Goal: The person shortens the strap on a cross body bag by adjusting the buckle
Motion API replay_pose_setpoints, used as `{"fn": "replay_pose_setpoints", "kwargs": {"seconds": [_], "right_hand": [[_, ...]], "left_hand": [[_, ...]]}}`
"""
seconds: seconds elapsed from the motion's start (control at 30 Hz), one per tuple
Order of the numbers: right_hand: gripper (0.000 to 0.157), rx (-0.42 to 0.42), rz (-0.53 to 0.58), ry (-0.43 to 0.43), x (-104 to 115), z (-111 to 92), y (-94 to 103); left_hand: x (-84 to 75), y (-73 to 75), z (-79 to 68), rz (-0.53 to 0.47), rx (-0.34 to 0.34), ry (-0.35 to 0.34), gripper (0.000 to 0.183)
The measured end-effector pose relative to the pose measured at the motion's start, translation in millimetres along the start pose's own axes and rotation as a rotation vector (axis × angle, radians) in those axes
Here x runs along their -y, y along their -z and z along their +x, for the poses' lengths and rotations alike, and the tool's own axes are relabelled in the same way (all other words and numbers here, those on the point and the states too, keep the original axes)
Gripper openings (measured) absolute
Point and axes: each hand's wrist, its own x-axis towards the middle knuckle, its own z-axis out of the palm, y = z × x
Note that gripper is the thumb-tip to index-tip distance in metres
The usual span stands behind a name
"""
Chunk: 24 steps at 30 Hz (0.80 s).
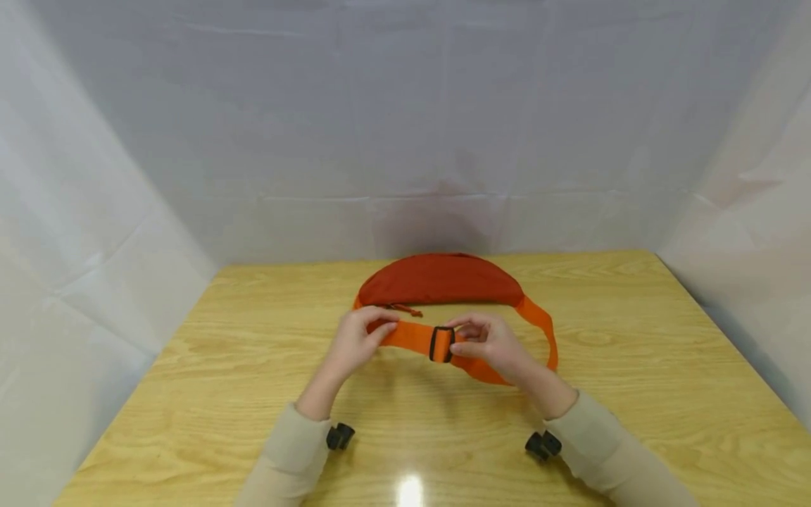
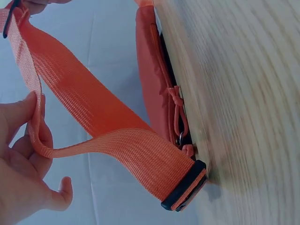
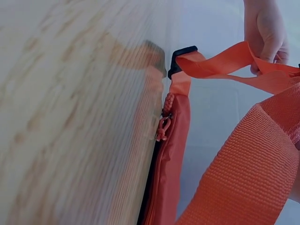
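A red-orange waist bag [image 1: 441, 280] lies on the table, its curved side toward the back wall. Its orange strap [image 1: 408, 336] is lifted in front of it. With thumb and fingers, my left hand [image 1: 355, 341] pinches the strap on the left; in the left wrist view, the webbing [image 2: 119, 154] loops round past those fingers. My right hand [image 1: 494, 345] grips the strap at the black slider buckle [image 1: 441, 344], thumb and fingertips right at its edge. A second black buckle [image 3: 180, 61] joins strap and bag end. The right hand is mostly hidden in the right wrist view.
Corded zipper pulls [image 2: 178, 112] hang at the bag's front edge. Beneath everything is a light wood table [image 1: 253, 394], with white sheeting [image 1: 443, 141] behind and at both sides. Black wrist devices [image 1: 341, 436] sit by the sleeve cuffs.
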Motion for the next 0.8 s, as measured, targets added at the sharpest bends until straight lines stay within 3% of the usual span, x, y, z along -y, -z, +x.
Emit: {"fn": "replay_pose_setpoints", "kwargs": {"seconds": [0.33, 0.8], "right_hand": [[0.033, 0.017, 0.02, 0.018, 1.5, -0.5, -1.2], [0.024, 0.086, 0.054, 0.096, 2.3, -2.3, 0.0]], "left_hand": [[3.8, 2.2, 1.0, 0.071, -0.045, -0.073, 0.011], [1.1, 8.1, 1.7, 0.176, -0.053, -0.04, 0.01]]}}
